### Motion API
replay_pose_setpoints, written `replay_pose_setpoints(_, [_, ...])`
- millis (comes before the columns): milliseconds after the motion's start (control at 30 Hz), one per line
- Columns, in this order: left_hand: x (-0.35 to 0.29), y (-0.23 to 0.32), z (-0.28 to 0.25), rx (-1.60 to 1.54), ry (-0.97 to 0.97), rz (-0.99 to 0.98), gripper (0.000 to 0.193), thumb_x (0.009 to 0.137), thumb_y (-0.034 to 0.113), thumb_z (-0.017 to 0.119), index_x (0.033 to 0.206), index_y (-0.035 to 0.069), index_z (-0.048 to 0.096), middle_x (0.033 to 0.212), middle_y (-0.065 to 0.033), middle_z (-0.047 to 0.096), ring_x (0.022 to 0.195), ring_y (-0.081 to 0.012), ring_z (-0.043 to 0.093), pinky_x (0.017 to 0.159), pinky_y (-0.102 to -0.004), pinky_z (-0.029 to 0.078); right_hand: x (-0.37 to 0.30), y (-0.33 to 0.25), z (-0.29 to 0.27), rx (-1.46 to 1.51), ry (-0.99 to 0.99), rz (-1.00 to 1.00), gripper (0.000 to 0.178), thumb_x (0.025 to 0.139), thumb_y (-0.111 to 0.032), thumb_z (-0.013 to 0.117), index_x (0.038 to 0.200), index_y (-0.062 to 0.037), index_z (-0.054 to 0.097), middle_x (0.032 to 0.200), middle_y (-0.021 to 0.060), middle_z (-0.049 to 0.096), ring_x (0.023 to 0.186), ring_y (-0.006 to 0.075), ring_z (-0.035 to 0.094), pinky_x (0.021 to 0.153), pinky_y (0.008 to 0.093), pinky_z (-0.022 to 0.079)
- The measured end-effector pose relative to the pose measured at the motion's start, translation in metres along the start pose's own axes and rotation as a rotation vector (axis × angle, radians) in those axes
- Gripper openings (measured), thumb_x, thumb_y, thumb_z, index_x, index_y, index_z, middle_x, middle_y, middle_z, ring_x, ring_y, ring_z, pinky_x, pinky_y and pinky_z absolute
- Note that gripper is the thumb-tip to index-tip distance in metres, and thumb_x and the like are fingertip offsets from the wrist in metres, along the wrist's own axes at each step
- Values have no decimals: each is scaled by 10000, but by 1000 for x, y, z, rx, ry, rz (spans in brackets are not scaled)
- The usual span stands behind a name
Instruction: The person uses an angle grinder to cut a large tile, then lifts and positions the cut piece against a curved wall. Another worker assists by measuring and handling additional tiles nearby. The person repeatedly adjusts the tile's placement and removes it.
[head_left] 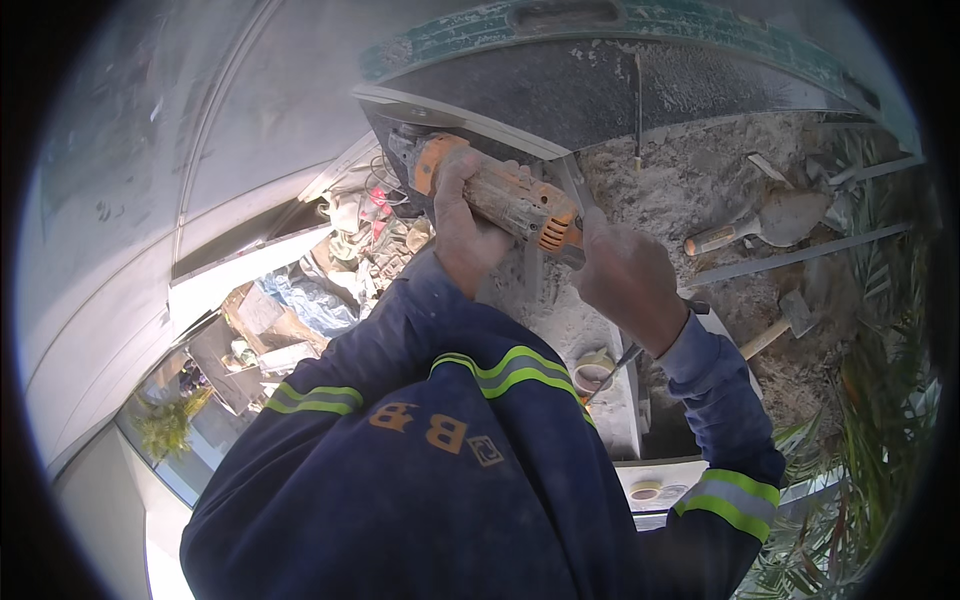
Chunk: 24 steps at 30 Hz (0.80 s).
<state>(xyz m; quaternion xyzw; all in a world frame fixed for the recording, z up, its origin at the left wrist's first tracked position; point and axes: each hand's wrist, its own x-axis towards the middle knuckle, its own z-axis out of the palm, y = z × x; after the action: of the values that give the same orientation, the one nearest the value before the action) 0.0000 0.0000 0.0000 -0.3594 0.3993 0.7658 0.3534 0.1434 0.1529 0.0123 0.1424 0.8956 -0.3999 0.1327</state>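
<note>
Both my hands hold a dusty orange and grey angle grinder (pixel 510 200). My left hand (pixel 468 230) is wrapped around its body just behind the head, with the thumb over the top. My right hand (pixel 630 278) is closed around the rear end. The grinder's head lies against or very close to the pale edge (pixel 470 122) of a dark slab (pixel 480 85); whether the disc touches it I cannot tell. Most of the disc is hidden.
Beyond the slab curves a long dusty green bar with a slot (pixel 480 30). On rubble to the right lie a trowel (pixel 790 218), a metal strip (pixel 800 258) and a hammer (pixel 795 314). A tape roll (pixel 593 372) sits below my hands. Palm-like leaves (pixel 870 430) border the right; clutter (pixel 300 310) lies left.
</note>
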Motion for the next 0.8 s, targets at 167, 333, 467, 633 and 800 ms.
replay_pose_setpoints(167, [-9,-8,5,23,-51,30,554,913,271,668,1365,88,406,1280,-178,482,1262,-367,506,1089,-588,408,-8,-2,-15,23,7,6,286,757,-85,735,961,-14,547,708,203,662,684,408,695,622,492,560])
replay_pose_setpoints(333, [-8,-15,5,16,-39,44,590,889,278,717,1345,50,420,1239,-201,514,1224,-371,528,1094,-593,404,-9,3,-14,-2,13,-10,262,763,-83,726,942,-18,547,677,204,650,649,402,692,606,489,564])
replay_pose_setpoints(467, [-4,-13,5,21,-29,11,580,907,307,670,1349,36,410,1252,-169,493,1241,-347,507,1087,-567,406,-6,8,-6,-27,18,1,240,768,-71,708,940,-20,549,667,192,648,635,384,698,585,476,567])
replay_pose_setpoints(633, [7,-4,-5,21,-35,-4,625,911,326,659,1384,26,382,1265,-172,487,1258,-343,489,1093,-565,397,2,8,6,-24,112,-93,198,772,-43,666,930,-20,549,668,172,642,629,366,693,570,469,564])
replay_pose_setpoints(800, [-12,-13,10,33,20,12,636,906,310,677,1402,53,373,1280,-185,489,1257,-360,504,1098,-582,401,-8,5,-8,-5,19,-7,258,752,-60,712,947,-12,549,698,194,646,680,384,700,629,491,568])
